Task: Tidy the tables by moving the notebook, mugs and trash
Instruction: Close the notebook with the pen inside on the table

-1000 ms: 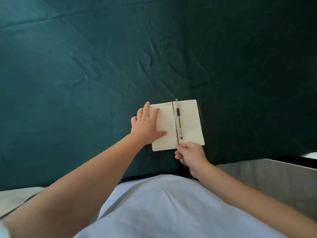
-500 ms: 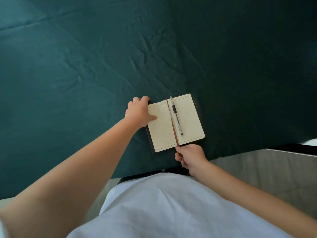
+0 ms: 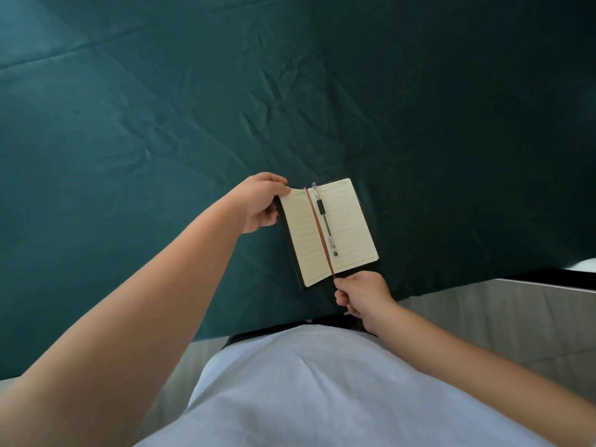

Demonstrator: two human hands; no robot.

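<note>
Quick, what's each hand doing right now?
Left hand: closed on the open notebook's left cover edge.
Right hand: pinching the brown ribbon bookmark.

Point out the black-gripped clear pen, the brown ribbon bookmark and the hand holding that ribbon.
black-gripped clear pen [image 3: 323, 218]: head view, on its barrel below the grip.
brown ribbon bookmark [image 3: 318, 225]: head view, mid-length along the gutter.
right hand [image 3: 362, 293]: head view, back of the hand.

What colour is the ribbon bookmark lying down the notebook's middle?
Brown: the ribbon bookmark shows best in the head view.

Open lined notebook [image 3: 345, 221], left cover half-raised.
</note>
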